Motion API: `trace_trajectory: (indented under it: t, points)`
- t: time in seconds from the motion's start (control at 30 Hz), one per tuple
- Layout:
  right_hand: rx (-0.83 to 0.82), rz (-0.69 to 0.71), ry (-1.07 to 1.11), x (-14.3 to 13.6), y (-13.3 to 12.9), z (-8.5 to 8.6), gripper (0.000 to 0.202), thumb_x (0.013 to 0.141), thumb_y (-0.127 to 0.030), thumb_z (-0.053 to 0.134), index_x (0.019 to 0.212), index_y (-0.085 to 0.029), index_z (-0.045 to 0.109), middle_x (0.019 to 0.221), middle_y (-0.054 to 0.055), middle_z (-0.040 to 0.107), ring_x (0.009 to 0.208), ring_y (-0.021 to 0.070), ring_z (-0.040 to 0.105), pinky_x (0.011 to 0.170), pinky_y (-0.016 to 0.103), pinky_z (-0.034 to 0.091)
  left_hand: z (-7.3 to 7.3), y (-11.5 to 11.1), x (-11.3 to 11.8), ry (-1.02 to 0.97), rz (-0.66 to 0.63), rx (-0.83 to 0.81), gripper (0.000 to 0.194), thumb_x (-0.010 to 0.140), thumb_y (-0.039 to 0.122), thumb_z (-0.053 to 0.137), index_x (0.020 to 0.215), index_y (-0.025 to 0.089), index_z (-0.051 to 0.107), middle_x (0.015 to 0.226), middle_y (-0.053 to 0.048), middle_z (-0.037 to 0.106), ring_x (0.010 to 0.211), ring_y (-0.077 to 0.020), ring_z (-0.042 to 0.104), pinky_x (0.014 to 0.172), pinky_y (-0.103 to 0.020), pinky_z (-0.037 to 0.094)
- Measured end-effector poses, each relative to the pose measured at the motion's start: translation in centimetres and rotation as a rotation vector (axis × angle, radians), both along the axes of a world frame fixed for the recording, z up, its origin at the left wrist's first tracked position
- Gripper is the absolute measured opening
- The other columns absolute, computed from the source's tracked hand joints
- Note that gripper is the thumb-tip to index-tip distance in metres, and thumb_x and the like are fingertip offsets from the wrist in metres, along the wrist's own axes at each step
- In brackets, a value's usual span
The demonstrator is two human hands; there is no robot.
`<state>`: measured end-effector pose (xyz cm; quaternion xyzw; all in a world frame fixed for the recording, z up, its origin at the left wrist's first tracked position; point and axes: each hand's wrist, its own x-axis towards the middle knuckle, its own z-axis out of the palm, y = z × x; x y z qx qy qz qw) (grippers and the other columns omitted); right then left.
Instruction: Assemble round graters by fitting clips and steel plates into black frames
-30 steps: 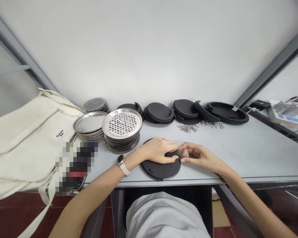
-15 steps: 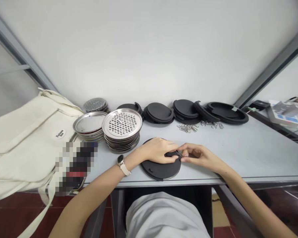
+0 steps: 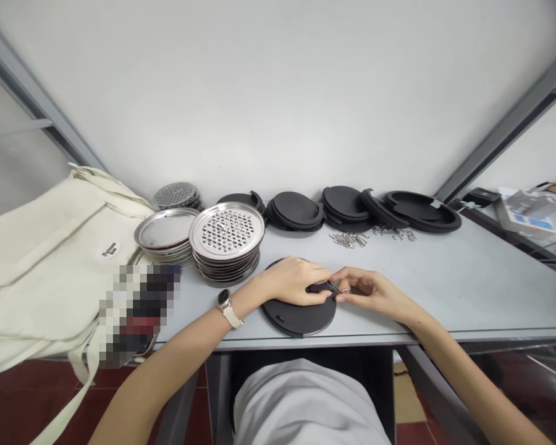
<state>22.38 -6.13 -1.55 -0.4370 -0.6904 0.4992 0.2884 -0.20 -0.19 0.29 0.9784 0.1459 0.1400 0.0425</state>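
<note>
A black round disc point(image 3: 301, 318) with a small slot and a silvery edge at its lower right lies near the table's front edge. Over its top rests my left hand point(image 3: 294, 279), fingers and thumb bent round the disc's right part, holding it. My right hand point(image 3: 368, 293) pinches a small metal clip point(image 3: 334, 287) between thumb and fingertips at the disc's right edge. The clip's far end meets my left fingertips, and how it joins the disc is partly hidden. Behind lies a loose pile of similar metal clips point(image 3: 349, 239).
Left of the disc stand a stack of metal grater plates point(image 3: 227, 232) and a stack of plain metal discs point(image 3: 167, 230). Black discs point(image 3: 296, 210) and a large black ring-shaped cover point(image 3: 424, 213) line the wall. A cream bag point(image 3: 50, 247) occupies the table's left end.
Both hands stay at the disc's right edge with the clip, almost unmoved. The whole view has shifted very slightly.
</note>
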Motion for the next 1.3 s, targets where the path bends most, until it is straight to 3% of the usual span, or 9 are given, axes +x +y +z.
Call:
trace_trajectory:
  t: [0.27,0.73,1.3]
  points:
    - [0.02,-0.008,-0.017,-0.39,-0.37,0.48,0.03,0.089,-0.046,0.061,0.102,-0.019,0.061,0.073,-0.001,0.057,0.07,0.0152,0.052,0.068,0.028,0.043,-0.08,0.02,0.01,0.012,0.016,-0.006,0.019,0.091,0.037,0.051,0.093,0.02,0.059,0.082,0.0,0.064,0.067,-0.0146,0.059,0.054,-0.028,0.032]
    - [0.057,0.033,0.0,-0.17,-0.41,0.33,0.027,0.086,-0.039,0.067,0.103,-0.021,0.057,0.085,0.0,0.056,0.08,0.0164,0.055,0.076,0.029,0.045,-0.07,-0.01,0.01,-0.001,0.007,-0.016,0.019,0.091,0.036,0.051,0.094,0.019,0.059,0.083,0.0,0.064,0.068,-0.0144,0.059,0.058,-0.027,0.034]
    - [0.015,0.011,0.004,0.04,-0.19,-0.11,0.036,0.083,-0.042,0.07,0.109,-0.021,0.059,0.081,0.0,0.058,0.078,0.0161,0.056,0.075,0.029,0.046,-0.1,0.02,0.08,-0.022,-0.009,-0.037,0.018,0.09,0.034,0.053,0.098,0.02,0.06,0.082,0.001,0.064,0.068,-0.0141,0.06,0.056,-0.028,0.035]
